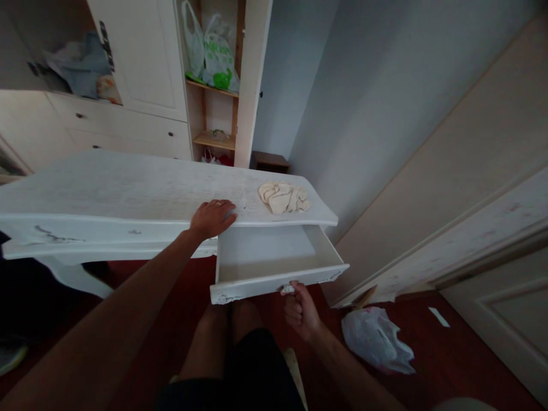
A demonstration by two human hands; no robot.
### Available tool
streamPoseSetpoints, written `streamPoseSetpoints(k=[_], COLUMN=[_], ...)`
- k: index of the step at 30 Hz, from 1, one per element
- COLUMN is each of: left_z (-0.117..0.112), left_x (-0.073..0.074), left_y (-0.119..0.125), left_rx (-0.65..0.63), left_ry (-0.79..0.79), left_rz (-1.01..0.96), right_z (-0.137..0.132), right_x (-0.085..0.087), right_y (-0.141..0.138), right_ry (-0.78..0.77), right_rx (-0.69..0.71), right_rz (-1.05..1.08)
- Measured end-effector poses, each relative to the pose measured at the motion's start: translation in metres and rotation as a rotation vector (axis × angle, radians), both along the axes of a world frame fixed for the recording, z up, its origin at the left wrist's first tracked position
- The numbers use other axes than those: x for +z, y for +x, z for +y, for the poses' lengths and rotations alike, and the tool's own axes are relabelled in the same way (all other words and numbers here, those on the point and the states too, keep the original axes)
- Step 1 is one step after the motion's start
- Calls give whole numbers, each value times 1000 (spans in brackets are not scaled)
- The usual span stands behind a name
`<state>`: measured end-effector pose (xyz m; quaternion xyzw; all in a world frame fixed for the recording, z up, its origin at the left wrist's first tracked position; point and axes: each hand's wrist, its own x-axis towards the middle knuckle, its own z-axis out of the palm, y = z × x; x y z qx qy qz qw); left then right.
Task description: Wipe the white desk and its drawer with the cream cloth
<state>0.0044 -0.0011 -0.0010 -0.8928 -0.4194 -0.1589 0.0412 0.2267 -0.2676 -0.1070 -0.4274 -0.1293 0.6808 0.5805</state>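
A white desk (128,182) stretches across in front of me, with its right-hand drawer (268,254) pulled out and nothing visible inside. My right hand (302,311) grips the small ornate knob (287,289) on the drawer front, fingers closed. On the desk's front edge rests my left hand (214,218), flat with fingers spread, just left of the open drawer. A crumpled cream cloth (283,197) lies on the desktop behind the drawer, apart from both hands.
Behind the desk stands a white wardrobe (145,63) with an open compartment holding plastic bags (216,57). A wall rises at the right. On the dark red floor lie a white plastic bag (377,339) and a small white strip (439,317). My legs are under the drawer.
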Motion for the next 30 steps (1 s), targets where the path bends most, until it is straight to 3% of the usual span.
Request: streamPoseSetpoints(k=[5, 11, 14, 17, 20, 23, 26, 30], left_z=[2, 3, 4, 5, 8, 14, 22, 30], left_x=[0, -1, -1, -2, -2, -2, -1, 11], left_y=[0, 0, 0, -1, -1, -2, -3, 3], left_rx=[9, 8, 0, -4, 2, 10, 8, 71], left_ry=[-8, -3, -8, -14, -48, -100, -164, -256], left_rz=[19, 29, 29, 8, -25, -50, -74, -62], right_z=[-27, -31, -32, -38, -46, -50, -49, -29], right_x=[-18, -40, -41, -35, -22, 2, 41, 102], right_y=[-19, -35, -39, -33, -11, 26, 70, 122], right_ry=[-92, -88, -75, -94, -142, -79, 62, 144], right_rx=[-57, -140, -143, -39, 139, 236, 220, 110], right_rz=[-15, -103, -126, -192, -396, -776, -1142, -1218])
